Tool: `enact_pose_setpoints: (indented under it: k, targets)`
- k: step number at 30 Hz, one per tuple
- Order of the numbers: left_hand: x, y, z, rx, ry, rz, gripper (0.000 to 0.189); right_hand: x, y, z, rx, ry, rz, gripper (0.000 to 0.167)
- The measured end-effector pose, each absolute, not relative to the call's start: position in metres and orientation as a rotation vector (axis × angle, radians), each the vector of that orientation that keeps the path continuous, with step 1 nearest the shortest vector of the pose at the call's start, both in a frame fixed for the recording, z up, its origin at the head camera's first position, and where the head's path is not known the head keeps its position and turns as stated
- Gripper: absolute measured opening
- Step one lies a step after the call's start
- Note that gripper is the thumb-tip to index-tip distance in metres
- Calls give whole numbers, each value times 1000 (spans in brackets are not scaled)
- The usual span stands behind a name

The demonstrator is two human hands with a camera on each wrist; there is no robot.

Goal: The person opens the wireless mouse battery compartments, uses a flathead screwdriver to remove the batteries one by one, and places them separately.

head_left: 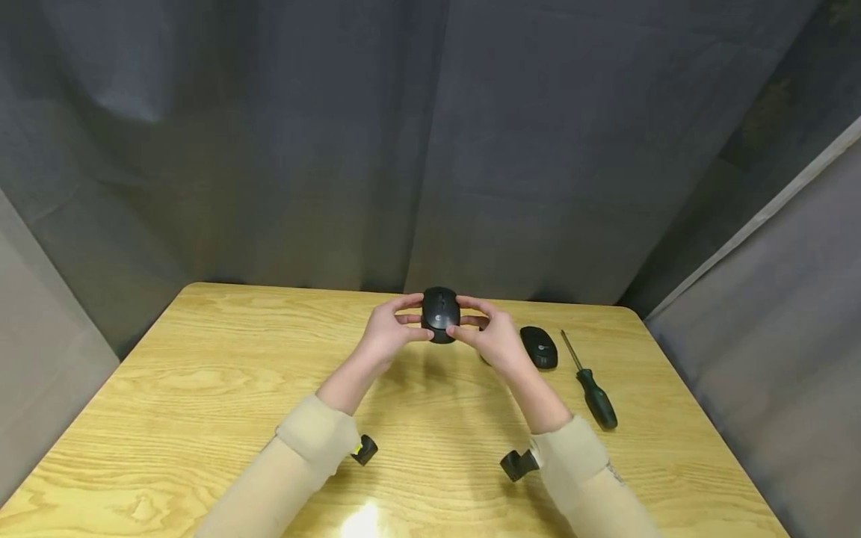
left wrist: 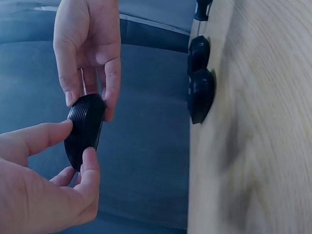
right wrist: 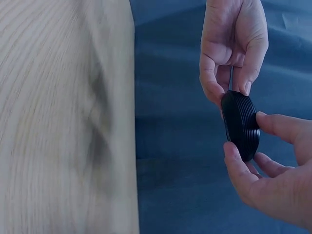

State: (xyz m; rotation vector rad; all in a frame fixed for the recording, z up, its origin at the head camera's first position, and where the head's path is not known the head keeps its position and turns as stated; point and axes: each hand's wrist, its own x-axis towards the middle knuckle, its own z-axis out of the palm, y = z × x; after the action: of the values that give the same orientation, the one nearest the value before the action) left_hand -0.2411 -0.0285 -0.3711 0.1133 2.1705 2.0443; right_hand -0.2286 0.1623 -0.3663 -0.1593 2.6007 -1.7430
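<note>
The left hand and right hand pinch opposite sides of a rounded black mouse, smooth on top with finely ribbed flanks, raised above the table near the middle of its far edge. Toward the wood-grained table's far right corner lie a second dark, oval mouse and, nearer the right edge, a screwdriver with slim metal shaft and dark green handle.

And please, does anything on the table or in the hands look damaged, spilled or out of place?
Nothing stands out. The left hand and right hand hold the black mouse above the table; another mouse and a screwdriver lie to the right, with no visible spill or damage.
</note>
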Motion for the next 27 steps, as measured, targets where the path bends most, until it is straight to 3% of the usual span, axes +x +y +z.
enact_pose_setpoints:
  k: [13, 27]
  targets:
    - [-210, -45, -348, 246, 2248, 2012, 64, -203, 158, -345, -292, 2570, -1760, 62]
    - [-185, -66, -351, 279, 2031, 2056, 61, -175, 156, -344, -360, 2334, -1886, 61]
